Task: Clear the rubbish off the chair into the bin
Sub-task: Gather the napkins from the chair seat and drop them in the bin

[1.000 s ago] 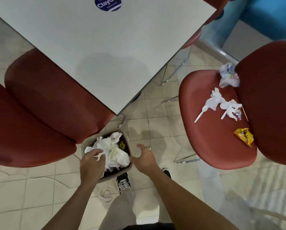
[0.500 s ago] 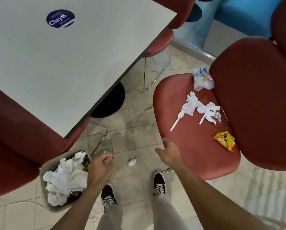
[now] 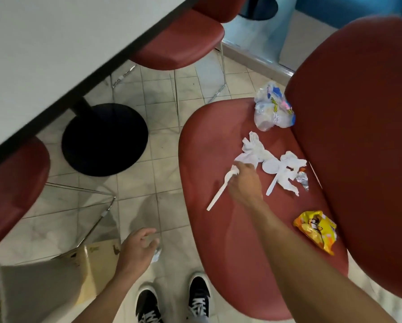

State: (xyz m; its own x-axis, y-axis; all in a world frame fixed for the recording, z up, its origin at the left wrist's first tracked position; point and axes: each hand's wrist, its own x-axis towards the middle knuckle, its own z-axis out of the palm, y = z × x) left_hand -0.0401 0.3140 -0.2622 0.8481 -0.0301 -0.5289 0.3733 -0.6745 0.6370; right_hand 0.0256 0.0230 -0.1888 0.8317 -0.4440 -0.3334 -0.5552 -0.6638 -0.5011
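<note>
bin: the beige bin [image 3: 39, 287] stands on the floor at the near left, cut off by the frame edge, with white paper just showing at its rim; it sits close to the chair so each load is a short carry
left hand: the left hand [image 3: 137, 248] hangs low just right of the bin, fingers loosely spread and holding nothing, likely ready to steady the bin or take the scrap beside it
floor scrap: a small crumpled white scrap [image 3: 156, 255] lies on the tiles right by the left hand's fingertips, half hidden by them; touching or not, I cannot tell
chair: the red chair [image 3: 209, 241] at right carries all the remaining rubbish on its seat, most of it towards the backrest
white plastic fork: the fork [image 3: 218, 194] lies slantwise on the seat, its head under the right hand
right hand: the right hand [image 3: 244, 183] reaches over the seat, fingers bunched down onto the fork's head and the edge of the napkin; it looks like a pinch starting, but the fingertips are hidden by the hand's back
crumpled napkin: the napkin [image 3: 253, 150] lies just beyond the hand
plastic spoon: the spoon [image 3: 271, 173] rests to the right, partly under a second torn napkin [image 3: 291, 169]
foil scrap: a small shiny bit [image 3: 302, 180], too small to name
printed plastic bag: the bag [image 3: 273, 108], crumpled at the far side against the backrest
yellow snack wrapper: the wrapper [image 3: 316, 229], near right, apart from the rest
</note>
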